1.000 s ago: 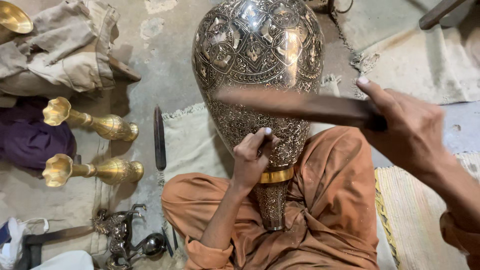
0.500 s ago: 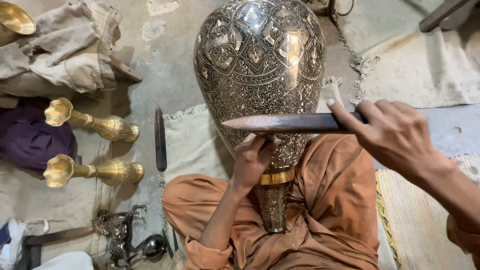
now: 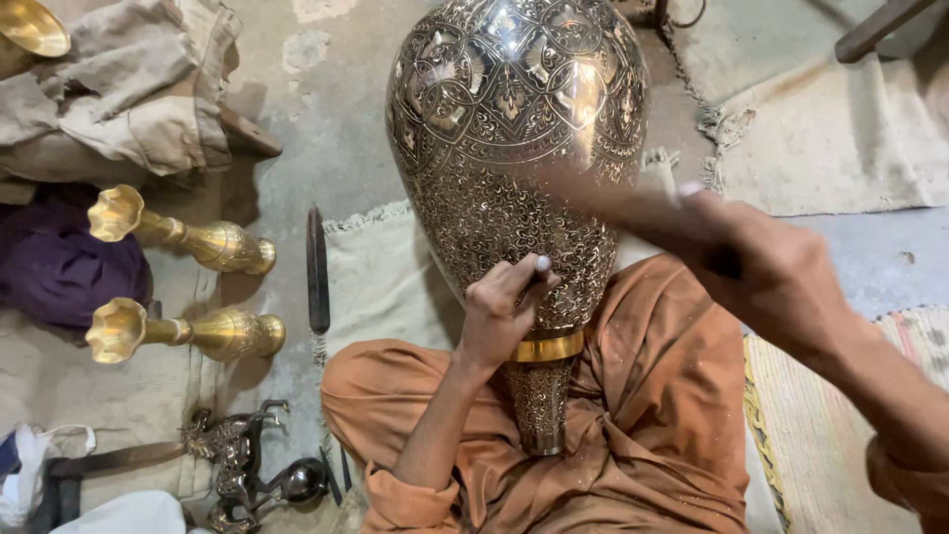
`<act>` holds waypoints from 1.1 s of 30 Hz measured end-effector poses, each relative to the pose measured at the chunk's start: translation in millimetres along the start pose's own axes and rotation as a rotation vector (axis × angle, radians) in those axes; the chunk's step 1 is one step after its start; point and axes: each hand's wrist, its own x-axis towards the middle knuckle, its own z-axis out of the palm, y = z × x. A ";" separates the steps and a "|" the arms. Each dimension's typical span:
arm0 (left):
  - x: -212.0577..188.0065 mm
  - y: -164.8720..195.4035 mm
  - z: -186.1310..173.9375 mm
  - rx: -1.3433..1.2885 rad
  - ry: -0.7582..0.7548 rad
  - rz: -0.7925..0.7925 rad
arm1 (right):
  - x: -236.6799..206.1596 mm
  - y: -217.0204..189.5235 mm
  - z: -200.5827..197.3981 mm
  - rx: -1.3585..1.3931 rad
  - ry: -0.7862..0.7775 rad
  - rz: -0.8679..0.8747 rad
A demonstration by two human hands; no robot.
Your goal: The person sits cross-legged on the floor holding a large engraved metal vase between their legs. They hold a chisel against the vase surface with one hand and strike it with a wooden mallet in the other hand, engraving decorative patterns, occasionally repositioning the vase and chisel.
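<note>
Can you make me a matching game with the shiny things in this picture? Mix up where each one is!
Things:
1. big engraved vase
2. two small brass vases
3. left hand
4. metal horse figure

Places:
a. lying on their sides at the left
b. pressing a thin tool to the vase
c. resting on the lap, in the middle
d. on the floor, bottom left

Pairs: 1-c, 2-a, 3-b, 4-d

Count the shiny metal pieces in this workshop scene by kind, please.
Large engraved vase, on the lap, left hand against it, right hand swinging a blurred tool: 1
Small golden trumpet-mouthed vases lying on the floor: 2
Golden bowl rim at the top left corner: 1
Dark metal horse figurine: 1
Total: 5
</note>
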 end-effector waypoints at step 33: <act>3.6 -2.6 0.2 -0.035 -0.001 -0.035 | -3.7 1.1 -13.9 0.122 0.173 0.159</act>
